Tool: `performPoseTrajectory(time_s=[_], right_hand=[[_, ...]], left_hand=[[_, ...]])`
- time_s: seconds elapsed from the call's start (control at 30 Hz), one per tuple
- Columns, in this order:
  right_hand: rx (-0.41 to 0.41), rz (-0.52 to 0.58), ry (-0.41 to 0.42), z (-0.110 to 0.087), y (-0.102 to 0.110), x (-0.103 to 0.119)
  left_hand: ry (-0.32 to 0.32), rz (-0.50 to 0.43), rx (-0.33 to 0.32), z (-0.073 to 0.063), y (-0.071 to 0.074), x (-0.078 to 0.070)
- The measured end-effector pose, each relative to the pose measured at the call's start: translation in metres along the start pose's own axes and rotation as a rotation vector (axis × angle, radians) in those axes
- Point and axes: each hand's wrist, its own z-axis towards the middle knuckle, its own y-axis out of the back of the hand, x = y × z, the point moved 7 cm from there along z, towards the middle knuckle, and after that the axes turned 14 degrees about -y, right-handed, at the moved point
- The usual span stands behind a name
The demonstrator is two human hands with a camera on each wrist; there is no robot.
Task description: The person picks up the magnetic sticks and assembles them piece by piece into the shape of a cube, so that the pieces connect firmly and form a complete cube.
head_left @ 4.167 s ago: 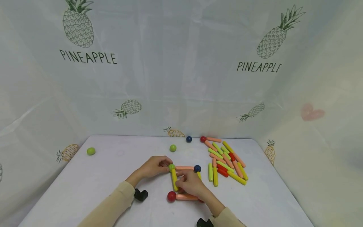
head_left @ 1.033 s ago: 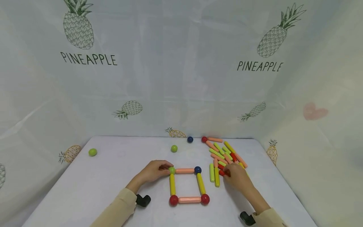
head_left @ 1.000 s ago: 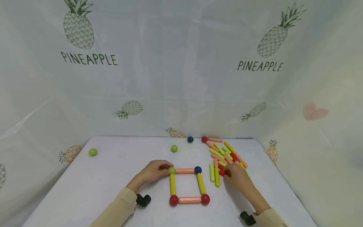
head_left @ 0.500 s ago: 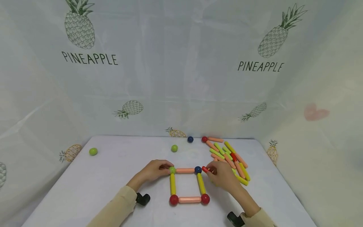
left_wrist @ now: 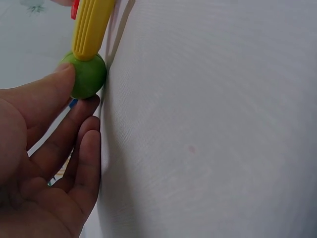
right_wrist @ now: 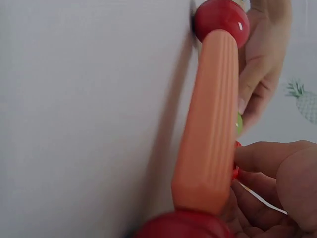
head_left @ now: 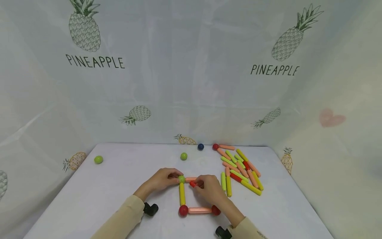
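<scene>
A square of sticks and balls lies on the table. My left hand (head_left: 162, 179) pinches the green ball (head_left: 181, 179) at its far left corner between thumb and fingers; a yellow stick (left_wrist: 92, 29) runs from that ball. Over the square, my right hand (head_left: 210, 189) pinches a short red stick (head_left: 193, 184) just right of the green ball. A peach stick (head_left: 199, 210) joins two red balls (head_left: 183, 210) on the near side, large in the right wrist view. The right hand hides the blue corner ball and the right yellow stick.
Right of the square lies a pile of peach, lime, yellow and red sticks (head_left: 250, 188). Toward the back sit a red ball (head_left: 215, 147), a blue ball (head_left: 201, 146) and a green ball (head_left: 183, 156). Another green ball (head_left: 98, 159) is far left. A pineapple-print curtain hangs behind.
My right hand set down the left yellow stick, took a red stick from the pile and carried it left over the square. My left hand has stayed at the green ball.
</scene>
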Motion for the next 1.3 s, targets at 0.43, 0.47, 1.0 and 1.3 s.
performPoseTrajectory(time_s=[0.43,0.47,1.0,1.3], right_hand=[[-0.004,0.037,0.004,0.006,-0.014,0.014],[-0.004,0.04,0.003,0.006,-0.015,0.015],[0.014,0.026,-0.028,-0.003,0.0,0.012],[-0.134,-0.034,-0.17,-0.013,0.063,-0.049]], left_hand=[[-0.017,-0.005,-0.002,0.002,0.0,-0.002],[-0.018,-0.004,-0.001,0.002,0.0,-0.002],[0.021,-0.015,-0.009,0.001,-0.001,-0.005],[0.021,-0.017,-0.006,0.003,-0.002,-0.002]])
